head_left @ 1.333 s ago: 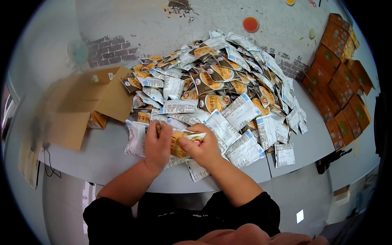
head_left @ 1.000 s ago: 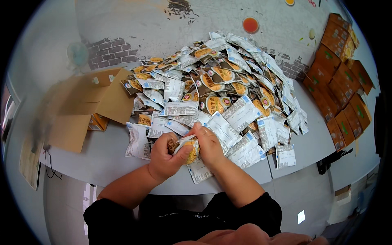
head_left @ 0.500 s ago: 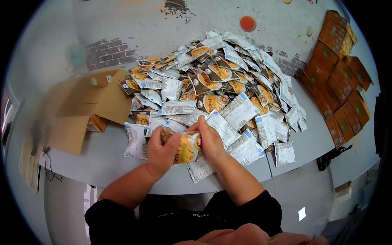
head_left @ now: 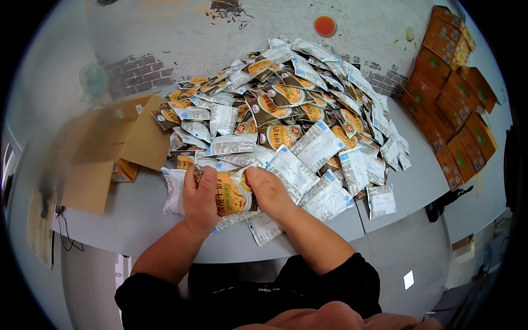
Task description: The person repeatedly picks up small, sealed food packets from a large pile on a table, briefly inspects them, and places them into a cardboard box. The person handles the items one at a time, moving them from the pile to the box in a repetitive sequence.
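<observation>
My left hand [head_left: 201, 201] and my right hand [head_left: 268, 195] grip a brown-and-yellow printed packet [head_left: 234, 192] from either end, its printed front facing up toward me. Both hands have their fingers wrapped round it. Just beyond them lies a large heap of similar packets [head_left: 275, 102], some showing yellow-and-brown fronts, others white printed backs with blue marks. Several white-backed packets [head_left: 289, 168] lie directly beside and beneath my hands, partly hidden by them.
An open cardboard carton [head_left: 146, 146], with an orange box [head_left: 124, 169] inside, stands left on the grey table [head_left: 137, 231]. Orange-brown boxes [head_left: 451, 99] are stacked at the right. A cup of red liquid [head_left: 325, 25] is behind the heap. A cable [head_left: 65, 231] hangs at the left edge.
The held packet has been turned and squeezed between my hands and now shows more of its front. My hands have shifted left and slightly apart. The whole view has shifted slightly.
</observation>
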Demonstrator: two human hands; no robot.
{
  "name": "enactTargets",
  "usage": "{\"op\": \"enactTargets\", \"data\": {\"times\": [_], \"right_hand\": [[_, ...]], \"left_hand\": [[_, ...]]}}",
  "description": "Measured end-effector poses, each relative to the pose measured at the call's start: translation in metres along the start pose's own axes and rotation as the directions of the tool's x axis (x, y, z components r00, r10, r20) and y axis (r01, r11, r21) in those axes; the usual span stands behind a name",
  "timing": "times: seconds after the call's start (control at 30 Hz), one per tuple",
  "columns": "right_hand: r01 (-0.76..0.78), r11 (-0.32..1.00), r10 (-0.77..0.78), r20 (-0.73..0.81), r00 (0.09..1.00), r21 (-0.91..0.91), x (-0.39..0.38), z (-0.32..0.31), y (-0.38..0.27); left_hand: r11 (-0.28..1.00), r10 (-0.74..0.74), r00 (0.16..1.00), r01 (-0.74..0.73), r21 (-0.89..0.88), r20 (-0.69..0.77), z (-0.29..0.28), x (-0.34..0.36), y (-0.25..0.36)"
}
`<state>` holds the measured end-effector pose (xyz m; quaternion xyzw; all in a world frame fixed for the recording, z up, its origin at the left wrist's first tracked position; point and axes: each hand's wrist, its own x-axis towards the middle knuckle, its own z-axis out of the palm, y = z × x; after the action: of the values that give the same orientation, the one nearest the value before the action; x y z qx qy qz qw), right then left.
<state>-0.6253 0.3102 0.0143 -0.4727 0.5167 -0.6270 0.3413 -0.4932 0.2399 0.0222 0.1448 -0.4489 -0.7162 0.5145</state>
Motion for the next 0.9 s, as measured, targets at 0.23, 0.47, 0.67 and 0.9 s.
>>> {"op": "enactTargets", "data": {"times": [0.23,0.47,0.67,0.9], "right_hand": [[0.008,0.988,0.035,0.274,0.961,-0.156,-0.004,-0.004,-0.005],[0.305,0.893,-0.185,0.347,0.919,-0.331,-0.011,-0.004,-0.015],[0.369,0.796,-0.251,0.293,0.923,-0.480,-0.013,-0.005,-0.023],[0.409,0.764,-0.477,-0.012,0.879,-0.499,-0.010,-0.011,-0.027]], "left_hand": [[1.000,-0.020,1.000,0.020,-0.007,-0.004,0.004,0.006,0.005],[0.989,-0.027,0.949,0.070,-0.129,0.313,-0.016,0.019,0.003],[0.958,-0.283,0.959,0.281,-0.063,-0.025,0.002,0.024,-0.001],[0.810,0.180,0.952,-0.287,0.512,0.249,-0.033,0.036,-0.016]]}}
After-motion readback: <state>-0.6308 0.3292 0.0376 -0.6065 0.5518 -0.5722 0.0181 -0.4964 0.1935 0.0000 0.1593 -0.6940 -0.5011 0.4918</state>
